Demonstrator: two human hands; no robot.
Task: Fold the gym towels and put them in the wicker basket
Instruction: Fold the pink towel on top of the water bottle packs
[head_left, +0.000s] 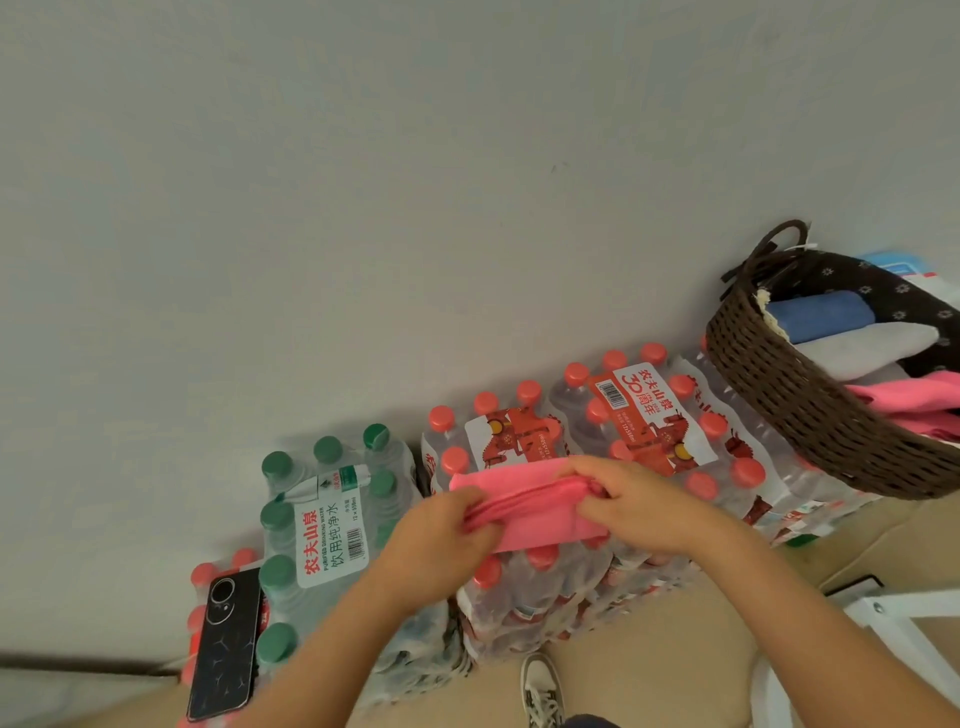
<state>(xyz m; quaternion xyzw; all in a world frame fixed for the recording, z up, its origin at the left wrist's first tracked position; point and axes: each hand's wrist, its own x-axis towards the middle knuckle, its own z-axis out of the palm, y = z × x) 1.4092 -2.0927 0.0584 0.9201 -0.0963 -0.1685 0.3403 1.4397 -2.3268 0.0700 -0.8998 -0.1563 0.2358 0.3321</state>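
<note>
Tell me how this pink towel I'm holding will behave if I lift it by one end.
Probably floppy: the pink towel bunches into soft creases where the left hand and right hand pinch it. Likely light, since it looks like thin cloth held by pinches alone. Lifted by one end, its loose layers would probably fall open.

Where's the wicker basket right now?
Head view, far right: the wicker basket sits on the red-capped bottle packs by the wall, up and right of the pink towel, with folded towels inside.
</note>
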